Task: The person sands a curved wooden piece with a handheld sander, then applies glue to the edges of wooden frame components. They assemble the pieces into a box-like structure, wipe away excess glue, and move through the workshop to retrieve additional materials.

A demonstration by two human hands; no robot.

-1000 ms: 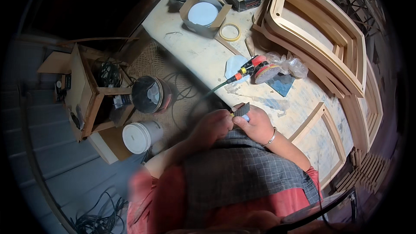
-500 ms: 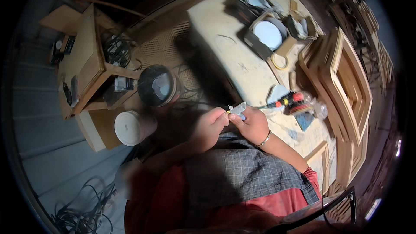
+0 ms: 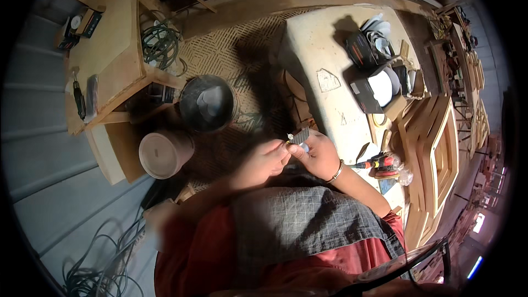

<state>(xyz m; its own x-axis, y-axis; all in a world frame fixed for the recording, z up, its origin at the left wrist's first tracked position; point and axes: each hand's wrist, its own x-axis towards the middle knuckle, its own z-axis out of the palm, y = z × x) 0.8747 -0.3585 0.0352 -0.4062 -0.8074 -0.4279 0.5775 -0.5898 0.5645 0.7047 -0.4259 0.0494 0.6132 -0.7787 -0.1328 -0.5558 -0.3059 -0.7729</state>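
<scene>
In front of my apron, both hands meet. My right hand (image 3: 320,157), with a metal bracelet at its wrist, is closed on a small grey striped packet (image 3: 300,136), thumb laid along it. A pale blue bit shows beside that thumb. My left hand (image 3: 265,160) is blurred, its fingers pinched together against the right fingertips. A tiny whitish-yellow piece (image 3: 290,138) sticks out where the fingertips meet; what else the left fingers hold is hidden.
A pale worktable (image 3: 345,115) carries boxes of sanding discs (image 3: 379,87) and a red-black sander (image 3: 385,166). Wooden frames (image 3: 434,154) lean at the right. A dark bucket (image 3: 208,104), a white-lidded bucket (image 3: 159,155) and a wooden cabinet (image 3: 113,49) stand at the left. Cables (image 3: 99,272) lie lower left.
The view has shifted, so the worktable and sander appear farther right and more floor shows. My hands stay together, and the packet has turned to show a darker, striped face.
</scene>
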